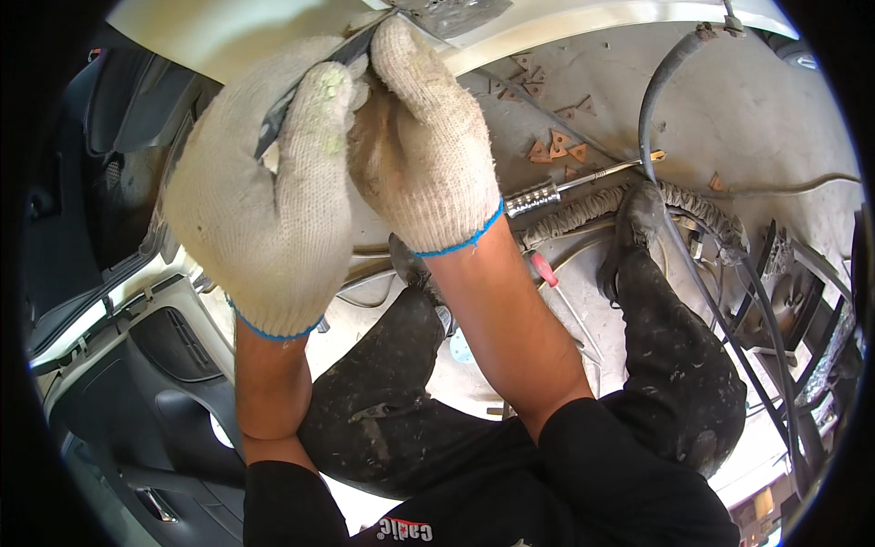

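Both of my hands, in dirty white knit gloves with blue cuffs, are raised close together at the lower edge of a pale metal panel (182,27). My left hand (260,191) is closed on a narrow dark grey strip (278,123), with its fingers curled. My right hand (424,141) is also closed, gripping the upper part of that strip beside the panel's edge. The fingertips are partly hidden behind the gloves, so what lies under them is unclear.
At left is a car door (155,406). On the floor lie copper-coloured triangular tabs (556,146), a metal slide tool (529,201), a red-handled screwdriver (556,283) and a sleeved hose (565,223). A cable (647,118) hangs at right, near dark metal frames (784,301). My legs are below.
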The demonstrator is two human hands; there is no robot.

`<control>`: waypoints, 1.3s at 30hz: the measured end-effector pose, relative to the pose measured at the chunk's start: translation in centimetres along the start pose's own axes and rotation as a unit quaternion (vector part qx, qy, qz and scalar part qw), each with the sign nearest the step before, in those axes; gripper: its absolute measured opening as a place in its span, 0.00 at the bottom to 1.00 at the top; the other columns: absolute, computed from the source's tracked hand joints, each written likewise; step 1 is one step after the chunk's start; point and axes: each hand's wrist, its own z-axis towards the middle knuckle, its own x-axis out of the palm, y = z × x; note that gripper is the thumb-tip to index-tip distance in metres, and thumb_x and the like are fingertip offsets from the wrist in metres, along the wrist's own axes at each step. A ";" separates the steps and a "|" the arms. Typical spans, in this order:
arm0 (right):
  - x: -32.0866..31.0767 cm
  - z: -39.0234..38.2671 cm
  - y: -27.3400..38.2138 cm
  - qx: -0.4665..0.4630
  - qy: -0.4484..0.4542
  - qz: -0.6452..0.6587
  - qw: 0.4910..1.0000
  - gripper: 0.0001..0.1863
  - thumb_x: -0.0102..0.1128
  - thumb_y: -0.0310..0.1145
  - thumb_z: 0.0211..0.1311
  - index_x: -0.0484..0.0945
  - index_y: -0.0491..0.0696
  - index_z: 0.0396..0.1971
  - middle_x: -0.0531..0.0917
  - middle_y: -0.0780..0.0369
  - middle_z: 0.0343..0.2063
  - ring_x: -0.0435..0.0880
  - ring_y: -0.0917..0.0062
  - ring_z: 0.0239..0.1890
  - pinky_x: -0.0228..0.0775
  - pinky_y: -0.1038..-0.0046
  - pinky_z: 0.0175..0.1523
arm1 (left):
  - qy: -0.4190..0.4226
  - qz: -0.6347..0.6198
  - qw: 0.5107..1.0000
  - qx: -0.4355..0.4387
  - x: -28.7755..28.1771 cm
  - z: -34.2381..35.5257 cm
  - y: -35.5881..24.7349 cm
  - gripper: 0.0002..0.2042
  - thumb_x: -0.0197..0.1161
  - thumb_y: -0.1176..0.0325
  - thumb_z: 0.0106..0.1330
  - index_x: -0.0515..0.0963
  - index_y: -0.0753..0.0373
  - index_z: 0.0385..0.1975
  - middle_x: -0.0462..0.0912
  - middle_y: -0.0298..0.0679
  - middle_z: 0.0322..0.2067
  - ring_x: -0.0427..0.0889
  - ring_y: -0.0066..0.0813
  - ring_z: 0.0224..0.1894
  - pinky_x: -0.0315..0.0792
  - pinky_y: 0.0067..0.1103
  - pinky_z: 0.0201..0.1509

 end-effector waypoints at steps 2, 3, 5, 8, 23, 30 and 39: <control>0.1 -0.2 0.1 -0.003 -0.006 -0.010 1.000 0.12 0.53 0.40 0.72 0.73 0.45 0.39 0.81 0.61 0.32 0.81 0.77 0.36 0.75 0.74 0.46 | 0.023 -0.029 0.999 0.031 0.4 0.9 -1.6 0.10 0.67 0.70 0.64 0.83 0.69 0.41 0.86 0.41 0.36 0.83 0.23 0.37 0.75 0.18 0.41; 0.3 -0.2 0.1 0.000 -0.019 -0.014 1.000 0.12 0.53 0.40 0.72 0.73 0.45 0.39 0.80 0.61 0.32 0.81 0.76 0.36 0.75 0.73 0.46 | 0.020 -0.035 0.999 0.021 0.4 0.9 -1.9 0.10 0.67 0.70 0.64 0.83 0.69 0.40 0.86 0.41 0.36 0.83 0.23 0.36 0.75 0.18 0.41; 0.5 -0.2 0.2 0.007 -0.045 -0.022 0.999 0.12 0.53 0.40 0.72 0.73 0.45 0.39 0.80 0.61 0.32 0.81 0.76 0.36 0.75 0.72 0.47 | 0.013 -0.045 0.999 0.003 0.5 1.0 -2.1 0.09 0.67 0.70 0.64 0.83 0.69 0.40 0.86 0.41 0.35 0.83 0.22 0.35 0.75 0.18 0.40; 1.1 -0.2 0.1 -0.004 -0.014 0.024 1.000 0.13 0.53 0.41 0.72 0.73 0.45 0.39 0.80 0.61 0.33 0.81 0.75 0.38 0.75 0.70 0.49 | 0.016 -0.046 0.998 -0.036 0.3 1.3 -2.3 0.09 0.66 0.70 0.65 0.83 0.69 0.39 0.86 0.40 0.34 0.82 0.22 0.35 0.74 0.17 0.40; 0.5 0.0 -0.3 -0.005 -0.011 0.005 1.000 0.15 0.54 0.43 0.71 0.73 0.45 0.40 0.81 0.60 0.34 0.82 0.73 0.39 0.76 0.69 0.49 | 0.035 -0.016 0.999 0.009 0.1 1.5 -2.4 0.09 0.66 0.70 0.65 0.84 0.69 0.39 0.86 0.39 0.33 0.81 0.20 0.35 0.74 0.18 0.41; 2.2 -0.5 1.0 0.014 -0.045 -0.004 0.999 0.15 0.53 0.42 0.72 0.73 0.45 0.45 0.82 0.59 0.37 0.82 0.73 0.40 0.75 0.71 0.52 | 0.035 -0.029 0.999 -0.026 0.4 1.5 -3.0 0.08 0.65 0.71 0.65 0.83 0.69 0.39 0.86 0.39 0.32 0.82 0.21 0.34 0.74 0.18 0.41; 0.9 -0.6 0.4 0.004 -0.085 -0.023 0.996 0.11 0.55 0.38 0.71 0.75 0.45 0.42 0.82 0.61 0.33 0.83 0.75 0.38 0.78 0.71 0.47 | 0.082 0.011 0.996 0.045 0.2 1.2 -1.4 0.09 0.64 0.71 0.66 0.82 0.72 0.41 0.85 0.42 0.35 0.83 0.23 0.37 0.76 0.18 0.41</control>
